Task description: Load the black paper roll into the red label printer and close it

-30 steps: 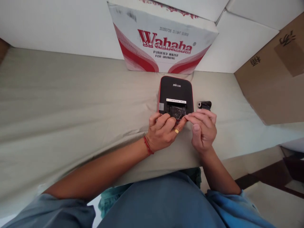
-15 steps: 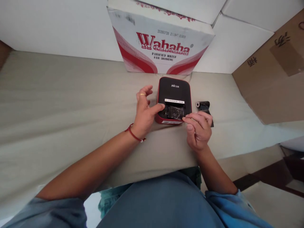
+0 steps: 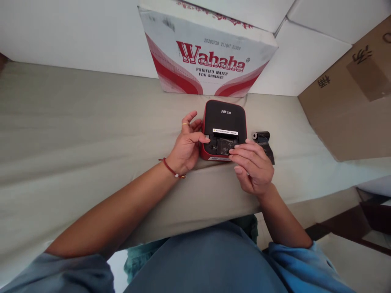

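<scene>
A small black device with a red base (image 3: 225,120) lies on a beige cloth-covered table (image 3: 76,134), with an open recess near its front edge holding a dark crinkled piece. My left hand (image 3: 186,144) rests against the device's left side, thumb on its top edge, fingers loosely apart. My right hand (image 3: 252,165) lies at the device's front right corner, fingers stretched toward the recess and touching its edge. A black roll with a trailing strip (image 3: 263,140) lies just right of the device, behind my right hand.
A white and red "Wahaha" carton (image 3: 210,53) stands right behind the device. White boxes line the back wall. A brown cardboard box (image 3: 348,106) leans at the right. The table's front edge runs just below my hands.
My left hand left the recess, moved to the device's left side and opened. My right hand shifted from a pinch at the front edge to fingers stretched over the recess.
</scene>
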A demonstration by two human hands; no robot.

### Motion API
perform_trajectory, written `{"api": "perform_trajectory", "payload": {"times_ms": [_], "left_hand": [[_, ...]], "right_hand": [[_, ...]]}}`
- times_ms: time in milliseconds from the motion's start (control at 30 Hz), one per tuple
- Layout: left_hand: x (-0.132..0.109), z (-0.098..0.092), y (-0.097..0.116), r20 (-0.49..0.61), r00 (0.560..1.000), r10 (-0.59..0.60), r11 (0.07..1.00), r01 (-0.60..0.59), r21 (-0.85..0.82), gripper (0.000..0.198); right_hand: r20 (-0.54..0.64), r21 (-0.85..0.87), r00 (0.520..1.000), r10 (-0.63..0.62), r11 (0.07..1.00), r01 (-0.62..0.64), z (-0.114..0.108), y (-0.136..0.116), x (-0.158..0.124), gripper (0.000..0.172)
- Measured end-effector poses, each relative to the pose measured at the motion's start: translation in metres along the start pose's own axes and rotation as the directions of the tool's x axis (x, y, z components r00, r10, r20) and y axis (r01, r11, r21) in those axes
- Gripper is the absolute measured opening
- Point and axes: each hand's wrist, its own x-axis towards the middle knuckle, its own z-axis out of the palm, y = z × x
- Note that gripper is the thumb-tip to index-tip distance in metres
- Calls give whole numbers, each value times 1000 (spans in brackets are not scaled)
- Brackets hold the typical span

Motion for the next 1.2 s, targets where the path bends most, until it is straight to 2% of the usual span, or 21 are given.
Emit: {"api": "perform_trajectory", "payload": {"times_ms": [133, 367, 633, 867, 933, 1000, 1067, 1100, 1133, 1200], "left_hand": [[-9, 16, 1, -81, 996, -34, 984, 19, -176, 79], [-5, 26, 18, -98, 988, -119, 946, 83, -313, 70], [1, 35, 32, -150, 980, -131, 922, 65, -381, 68], [0, 38, 27, -160, 980, -120, 923, 51, -381, 68], [-2, 38, 23, -155, 983, -102, 933, 41, -358, 65], [-4, 37, 20, -154, 985, -82, 938, 25, -345, 62], [-5, 36, 17, -151, 986, -73, 934, 15, -357, 58], [-5, 35, 17, -148, 986, -73, 929, 14, -370, 56], [-5, 34, 16, -144, 987, -74, 924, 14, -381, 53], [-4, 33, 15, -144, 987, -69, 920, 7, -393, 51]], "right_hand": [[17, -6, 999, -41, 999, 42, 0, 2, 5, 24], [7, -4, 1000, -16, 1000, 16, 2, 1, 1, 23], [22, -70, 1000, -22, 997, 24, -6, -1, 17, 20], [67, -95, 997, -34, 995, 41, -8, -5, 31, 19], [68, -85, 998, 5, 996, 1, -9, -8, 32, 23], [80, -104, 991, 108, 990, -100, -11, -8, 36, 28], [129, -175, 953, 275, 952, -251, -13, -3, 47, 33], [173, -233, 915, 364, 918, -321, -14, 1, 56, 34], [231, -301, 865, 445, 878, -372, -14, 6, 66, 35], [381, -457, 729, 569, 801, -387, -12, 18, 90, 38]]}}
